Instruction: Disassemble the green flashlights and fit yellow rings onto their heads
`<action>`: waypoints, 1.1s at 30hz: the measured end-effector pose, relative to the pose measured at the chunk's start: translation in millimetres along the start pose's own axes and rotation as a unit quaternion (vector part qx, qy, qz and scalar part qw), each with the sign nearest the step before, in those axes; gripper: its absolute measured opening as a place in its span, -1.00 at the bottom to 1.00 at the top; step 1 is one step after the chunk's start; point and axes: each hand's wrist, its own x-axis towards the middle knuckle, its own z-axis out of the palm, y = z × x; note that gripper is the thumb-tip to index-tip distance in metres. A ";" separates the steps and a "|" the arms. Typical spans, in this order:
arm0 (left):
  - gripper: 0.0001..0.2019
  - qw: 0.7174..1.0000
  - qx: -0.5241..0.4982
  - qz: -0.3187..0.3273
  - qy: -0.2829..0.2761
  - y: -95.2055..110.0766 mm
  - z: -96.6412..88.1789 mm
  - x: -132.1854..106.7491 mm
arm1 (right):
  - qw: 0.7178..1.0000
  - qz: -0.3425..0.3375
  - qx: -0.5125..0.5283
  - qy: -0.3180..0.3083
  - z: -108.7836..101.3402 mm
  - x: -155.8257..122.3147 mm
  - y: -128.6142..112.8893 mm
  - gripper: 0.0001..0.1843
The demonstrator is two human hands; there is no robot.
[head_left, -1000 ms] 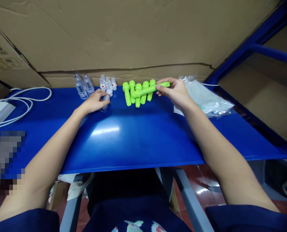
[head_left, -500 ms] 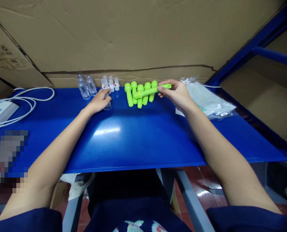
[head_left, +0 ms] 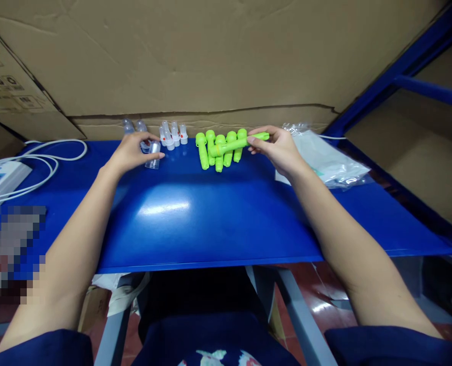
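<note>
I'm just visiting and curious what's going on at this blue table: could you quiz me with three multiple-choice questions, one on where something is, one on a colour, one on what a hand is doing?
1. Where do the white caps stand?
A. Between the clear vials and the green pieces
B. On the plastic bag
C. At the table's near edge

2. What colour is the piece in the right hand?
A. Red
B. Bright green
C. Black

3. What is the left hand doing?
A. Lying flat and empty
B. Gripping the white cable
C. Holding a clear vial

Answers: 1 A, they sit by the back edge between both groups. 2 B, the green piece matches the row below it. 3 C, fingers wrap the vial.
</note>
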 end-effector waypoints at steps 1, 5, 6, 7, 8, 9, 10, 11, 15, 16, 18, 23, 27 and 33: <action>-0.38 1.000 0.027 0.008 0.013 -0.6 -1.6 -0.4 | 1.000 -0.001 0.000 0.001 0.1 0.1 0.1 -0.52; -0.30 0.992 0.107 0.003 0.060 -3.6 -4.6 -5.0 | 1.000 0.000 -0.008 0.004 0.8 0.5 0.7 -0.51; -0.28 0.989 0.126 -0.001 0.074 -4.5 -4.8 -6.8 | 1.000 0.000 -0.010 0.005 1.0 0.6 1.0 -0.51; -0.27 0.986 0.140 -0.006 0.088 -5.5 -4.7 -8.6 | 1.000 -0.001 -0.011 0.006 1.2 0.7 1.4 -0.52; -0.25 0.984 0.149 -0.011 0.099 -6.6 -4.5 -10.2 | 1.000 -0.001 -0.012 0.008 1.4 0.8 1.7 -0.53; -0.22 0.982 0.151 -0.017 0.111 -7.8 -4.0 -11.6 | 1.000 -0.002 -0.013 0.010 1.6 0.8 2.1 -0.53; -0.18 0.981 0.150 -0.024 0.121 -8.9 -3.3 -12.7 | 1.000 -0.004 -0.013 0.012 1.8 0.8 2.3 -0.54; -0.13 0.980 0.147 -0.032 0.129 -10.0 -2.4 -13.4 | 1.000 -0.004 -0.013 0.014 2.0 0.8 2.5 -0.55; 0.02 0.981 0.142 -0.034 0.125 -13.6 2.9 -13.9 | 1.000 0.000 -0.011 0.015 2.4 0.3 1.8 -0.55; 0.01 0.983 0.141 -0.027 0.117 -14.2 4.4 -13.7 | 1.000 0.002 -0.011 0.015 2.3 0.3 1.6 -0.55; -0.03 0.985 0.132 -0.019 0.107 -14.7 7.3 -13.2 | 1.000 0.003 -0.013 0.015 1.9 0.3 1.4 -0.57; -0.28 0.987 0.123 -0.011 0.104 -10.5 15.1 -11.3 | 1.000 0.001 -0.023 0.004 0.5 0.9 1.9 -0.59; -0.30 0.989 0.105 -0.035 0.098 -6.9 20.3 -10.4 | 1.000 0.004 -0.021 0.007 0.6 0.6 0.7 -0.56; -0.18 0.984 0.125 -0.062 0.113 -15.9 18.9 -6.7 | 1.000 0.011 -0.013 0.009 2.7 -0.9 -1.6 -0.53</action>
